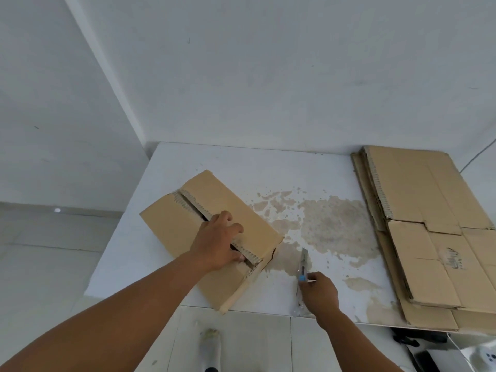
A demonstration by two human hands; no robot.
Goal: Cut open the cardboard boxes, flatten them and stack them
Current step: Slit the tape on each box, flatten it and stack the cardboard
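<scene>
With the top seam of the box on the worktop slit, its flap is hooked by the left hand, the knife is pinched in the right hand, so flattening toward the stack is judged next.
</scene>
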